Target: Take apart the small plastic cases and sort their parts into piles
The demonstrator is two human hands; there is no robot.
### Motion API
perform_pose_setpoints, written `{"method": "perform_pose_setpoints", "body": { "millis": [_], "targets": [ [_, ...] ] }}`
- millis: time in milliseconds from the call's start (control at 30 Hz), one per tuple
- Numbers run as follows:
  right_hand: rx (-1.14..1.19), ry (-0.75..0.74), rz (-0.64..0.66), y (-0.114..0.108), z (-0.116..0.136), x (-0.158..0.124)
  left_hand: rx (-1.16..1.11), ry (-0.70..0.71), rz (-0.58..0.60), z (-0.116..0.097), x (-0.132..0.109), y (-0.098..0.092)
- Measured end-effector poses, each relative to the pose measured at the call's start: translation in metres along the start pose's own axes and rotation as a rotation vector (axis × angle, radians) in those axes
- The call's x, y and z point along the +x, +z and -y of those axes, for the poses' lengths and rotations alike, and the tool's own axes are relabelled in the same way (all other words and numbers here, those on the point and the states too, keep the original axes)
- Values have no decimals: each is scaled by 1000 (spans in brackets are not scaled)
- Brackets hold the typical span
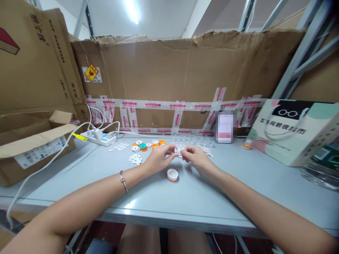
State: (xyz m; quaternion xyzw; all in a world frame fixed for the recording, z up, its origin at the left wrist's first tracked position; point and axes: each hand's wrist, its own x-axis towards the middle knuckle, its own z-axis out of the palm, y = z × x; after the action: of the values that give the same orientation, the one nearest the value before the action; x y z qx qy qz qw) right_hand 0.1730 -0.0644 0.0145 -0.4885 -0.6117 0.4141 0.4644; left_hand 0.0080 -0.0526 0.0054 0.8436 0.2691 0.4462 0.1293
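My left hand [160, 157] is closed in a pinch on a small clear plastic piece [178, 151] above the table. Right beside it, the fingertips of my right hand [197, 157] are pressed together near the same piece; what they hold is too small to make out. Below the hands stands a round white container with an orange base [172, 175]. White, orange and teal round pieces [143, 146] sit left of my left hand, with a pile of small white discs [136, 159] in front of them. Behind my hands lie more small clear and white pieces [208, 151].
A power strip [103, 138] with cables and an open cardboard box [34, 155] are on the left. Along the back runs a tall cardboard wall [159, 74]. A phone-like screen [224, 127], a printed carton [288, 132] and a large clear bottle [321, 169] stand to the right.
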Motion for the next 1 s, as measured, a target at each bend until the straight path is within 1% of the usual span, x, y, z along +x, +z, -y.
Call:
{"method": "perform_pose_setpoints", "body": {
  "millis": [67, 133, 200, 267, 333, 400, 567, 767, 900, 967, 1000],
  "targets": [
    [-3, 31, 20, 0, 1, 0, 117, 75, 5, 2, 0, -1],
    [-45, 16, 46, -2, 2, -1, 156, 97, -7, 3, 0, -1],
    [-154, -82, 31, -4, 2, -2, 93, 55, -35, 2, 1, -3],
    [-265, -168, -12, -8, 0, -1, 25, 0, -67, 1, 2, -7],
    [-319, -181, -55, -13, -4, 3, -11, -35, -94, -1, 3, -11],
    [-331, -167, -94, -18, -9, 9, -31, -55, -96, 0, 4, -14],
    [-300, -144, -205, -24, -22, 27, -58, -71, -25, 4, 3, -10],
    [-237, -121, -219, -22, -28, 36, 9, -62, -5, 3, 2, -7],
    [-171, -123, -200, -20, -24, 34, 66, -37, -6, 2, 1, -9],
    [-124, -141, -145, -16, -18, 27, 92, -18, -12, 2, 1, -9],
    [-87, -154, -90, -13, -14, 23, 107, -4, -16, 1, 1, -8]
  ]
}}
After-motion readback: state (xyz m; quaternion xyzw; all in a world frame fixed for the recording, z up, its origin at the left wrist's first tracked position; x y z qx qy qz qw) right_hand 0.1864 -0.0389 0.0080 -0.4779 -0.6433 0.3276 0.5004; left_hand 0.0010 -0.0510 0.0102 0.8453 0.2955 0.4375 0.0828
